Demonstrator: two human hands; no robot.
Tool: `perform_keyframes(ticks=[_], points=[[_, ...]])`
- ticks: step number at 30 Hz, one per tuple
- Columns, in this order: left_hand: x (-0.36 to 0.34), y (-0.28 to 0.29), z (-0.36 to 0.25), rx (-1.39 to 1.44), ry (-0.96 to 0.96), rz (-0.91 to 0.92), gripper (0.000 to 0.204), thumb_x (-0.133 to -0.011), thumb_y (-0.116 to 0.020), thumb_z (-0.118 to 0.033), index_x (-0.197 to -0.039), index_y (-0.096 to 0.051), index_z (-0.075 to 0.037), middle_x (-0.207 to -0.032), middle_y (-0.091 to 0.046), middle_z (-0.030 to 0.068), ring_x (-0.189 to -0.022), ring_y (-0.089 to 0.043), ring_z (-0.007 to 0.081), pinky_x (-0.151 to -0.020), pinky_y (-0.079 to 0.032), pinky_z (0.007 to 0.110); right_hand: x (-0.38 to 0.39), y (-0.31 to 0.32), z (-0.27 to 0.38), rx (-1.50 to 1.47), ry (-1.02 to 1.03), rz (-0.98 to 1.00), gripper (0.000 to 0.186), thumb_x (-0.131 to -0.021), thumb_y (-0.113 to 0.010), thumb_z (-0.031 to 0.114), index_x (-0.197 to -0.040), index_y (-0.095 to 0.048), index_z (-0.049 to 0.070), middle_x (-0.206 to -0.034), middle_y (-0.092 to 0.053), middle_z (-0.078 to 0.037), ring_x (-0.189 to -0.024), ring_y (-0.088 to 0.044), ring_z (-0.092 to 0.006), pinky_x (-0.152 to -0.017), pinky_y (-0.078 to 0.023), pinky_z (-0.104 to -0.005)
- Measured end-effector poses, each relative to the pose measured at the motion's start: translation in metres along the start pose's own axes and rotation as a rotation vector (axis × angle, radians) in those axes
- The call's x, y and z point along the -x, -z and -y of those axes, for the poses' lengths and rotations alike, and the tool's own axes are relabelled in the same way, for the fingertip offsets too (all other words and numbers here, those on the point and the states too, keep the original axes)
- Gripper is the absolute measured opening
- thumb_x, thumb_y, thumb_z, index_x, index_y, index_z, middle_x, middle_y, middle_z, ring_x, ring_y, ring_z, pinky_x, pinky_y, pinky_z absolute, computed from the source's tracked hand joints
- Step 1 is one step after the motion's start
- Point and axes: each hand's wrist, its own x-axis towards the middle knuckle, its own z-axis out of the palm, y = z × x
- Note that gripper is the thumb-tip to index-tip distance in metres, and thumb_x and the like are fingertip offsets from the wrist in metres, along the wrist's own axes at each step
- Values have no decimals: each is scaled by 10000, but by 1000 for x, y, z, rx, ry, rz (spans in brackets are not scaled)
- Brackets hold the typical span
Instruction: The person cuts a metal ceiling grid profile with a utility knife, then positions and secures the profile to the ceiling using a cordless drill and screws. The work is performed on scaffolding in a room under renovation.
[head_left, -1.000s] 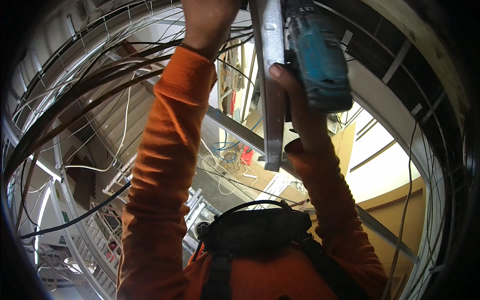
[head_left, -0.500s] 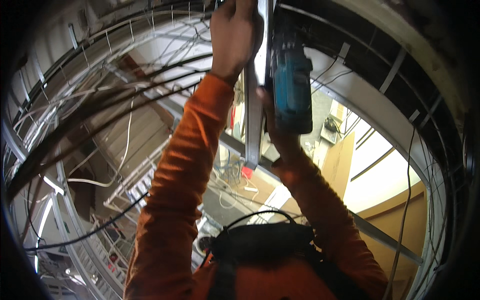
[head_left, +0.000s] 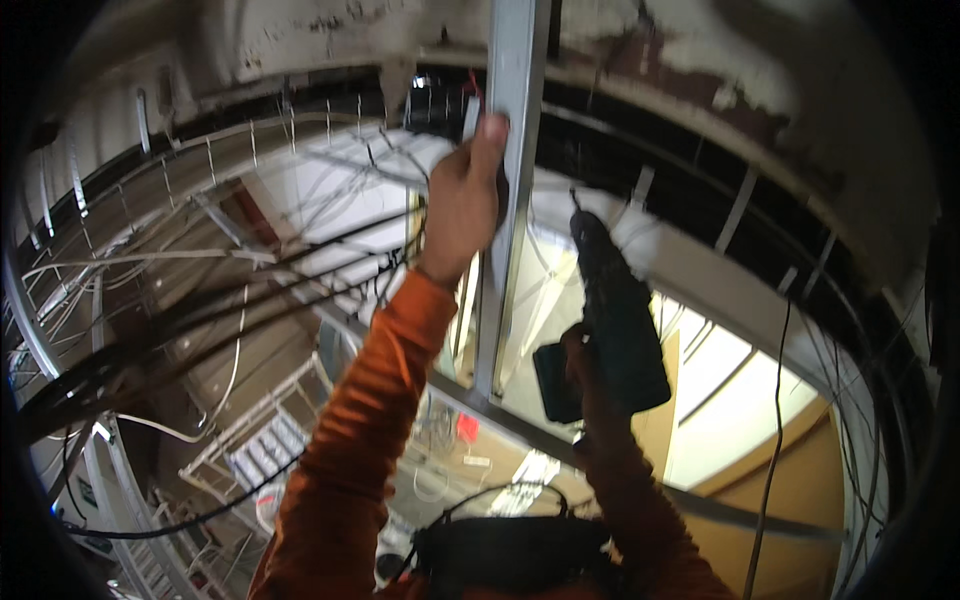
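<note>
My left hand (head_left: 462,205), at the upper centre, is closed around an upright metal channel (head_left: 516,70), its fingertips near the channel's top part. A small metal strip (head_left: 471,115) shows just above it; whether my fingers touch it I cannot tell. My right hand (head_left: 587,372) grips a dark teal cordless drill (head_left: 625,330) to the right of the channel. The drill's bit points upward, apart from the channel. Both orange sleeves rise from the lower edge.
Stained concrete (head_left: 660,45) spans the top. A wire cable tray (head_left: 255,130) curves below it, with dark cables (head_left: 180,330) on the left. A white scaffold frame (head_left: 260,450) is lower left, a tan panel (head_left: 800,460) lower right, a black pouch (head_left: 510,550) at the bottom.
The drill has swung away from the channel, rightward and down in view, and its bit now shows. My left hand sits lower in view, and more concrete shows at the top.
</note>
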Motion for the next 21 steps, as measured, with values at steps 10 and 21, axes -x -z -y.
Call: perform_keyframes(ticks=[10, 21], points=[[-5, 10, -6, -24, 214, 24, 718, -952, -494, -704, -613, -521, -72, -554, -373, -32, -529, -339, 77, -490, -245, 276, 41, 25, 2, 0, 196, 301, 270, -1029, -532, 201, -1220, -584, 17, -970, -526, -35, -766, -418, -93, -736, -374, -256], [-4, 13, -1, 42, 207, -27, 616, -963, -573, -620, -622, -515, -110, -573, -396, -56, -542, -335, 60, -498, -244, 257, 57, 4, 34, -128, -81, 63, 104, -942, -641, 107, -1010, -662, 30, -712, -528, 35, -628, -439, -31, -623, -355, -212]])
